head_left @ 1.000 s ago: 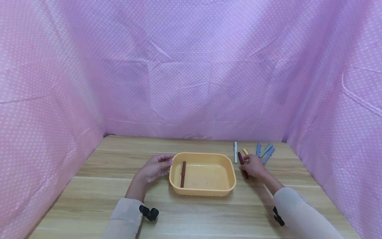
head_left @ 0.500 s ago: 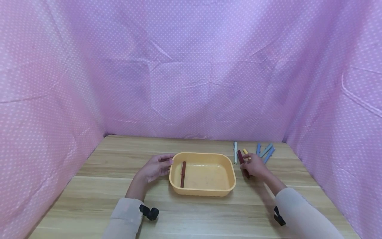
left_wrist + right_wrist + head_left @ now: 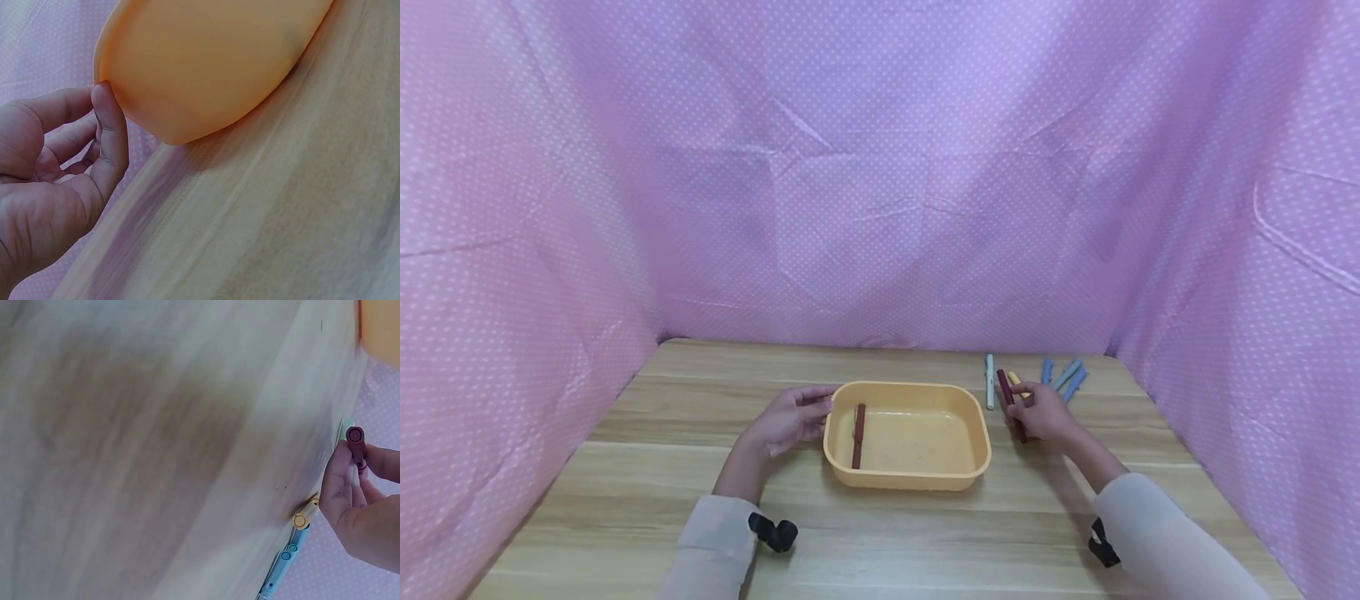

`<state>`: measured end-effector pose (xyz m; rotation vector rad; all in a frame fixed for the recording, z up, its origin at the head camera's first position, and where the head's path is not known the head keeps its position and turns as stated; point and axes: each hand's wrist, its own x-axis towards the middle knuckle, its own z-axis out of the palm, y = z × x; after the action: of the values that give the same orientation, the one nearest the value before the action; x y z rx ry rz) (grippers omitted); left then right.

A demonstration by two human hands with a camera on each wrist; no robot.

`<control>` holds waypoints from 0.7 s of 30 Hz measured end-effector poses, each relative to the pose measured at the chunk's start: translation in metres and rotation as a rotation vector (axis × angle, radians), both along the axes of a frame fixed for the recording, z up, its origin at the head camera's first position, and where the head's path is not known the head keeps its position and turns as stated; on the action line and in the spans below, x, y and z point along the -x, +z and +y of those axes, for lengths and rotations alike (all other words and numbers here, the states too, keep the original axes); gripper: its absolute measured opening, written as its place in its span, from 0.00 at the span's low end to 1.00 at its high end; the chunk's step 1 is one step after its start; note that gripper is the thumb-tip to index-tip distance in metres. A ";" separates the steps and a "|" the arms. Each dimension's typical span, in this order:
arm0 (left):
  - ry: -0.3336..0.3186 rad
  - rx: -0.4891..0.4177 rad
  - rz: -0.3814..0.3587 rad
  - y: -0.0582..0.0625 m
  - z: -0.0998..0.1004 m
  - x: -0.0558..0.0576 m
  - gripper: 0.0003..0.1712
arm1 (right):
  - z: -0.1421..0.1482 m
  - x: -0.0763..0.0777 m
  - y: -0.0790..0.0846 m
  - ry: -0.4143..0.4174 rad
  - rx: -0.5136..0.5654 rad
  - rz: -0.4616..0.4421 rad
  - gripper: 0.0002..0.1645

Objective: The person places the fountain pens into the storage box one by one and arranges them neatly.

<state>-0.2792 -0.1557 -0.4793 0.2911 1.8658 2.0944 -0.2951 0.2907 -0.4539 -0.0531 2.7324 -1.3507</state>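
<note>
My right hand (image 3: 1043, 412) pinches a dark red pen (image 3: 1006, 387) between thumb and fingers, to the right of a yellow plastic basin (image 3: 908, 482). The round end of that pen faces the camera in the right wrist view. At the basin's left end, my left hand (image 3: 790, 422) grips the rim with thumb and index finger, as the left wrist view shows. Inside the basin, near its left wall, lies a brown-red pen (image 3: 858, 437). Close by the right hand is a yellow pen (image 3: 1017, 382), partly hidden behind the fingers.
A pale mint pen (image 3: 990, 382) lies left of the held one. Farther right are a blue pen (image 3: 1047, 371), a grey-green pen (image 3: 1067, 374) and another blue pen (image 3: 1076, 384), fanned close together. A pink dotted cloth (image 3: 880, 208) hangs behind and beside the wooden table (image 3: 865, 550).
The right hand has lifted the dark red pen a little and shifted it slightly away from me. My left hand stays at the basin's rim.
</note>
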 end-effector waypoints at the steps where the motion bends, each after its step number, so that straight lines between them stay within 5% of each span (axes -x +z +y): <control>1: 0.003 0.002 0.000 0.001 0.000 0.000 0.27 | 0.000 0.000 0.000 -0.001 0.006 0.001 0.27; 21: 0.005 0.011 0.000 -0.002 -0.001 0.001 0.28 | -0.009 -0.009 0.014 0.023 0.036 0.064 0.27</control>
<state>-0.2801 -0.1570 -0.4814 0.2838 1.8793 2.0869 -0.2864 0.2819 -0.4401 -0.1327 2.7502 -1.4161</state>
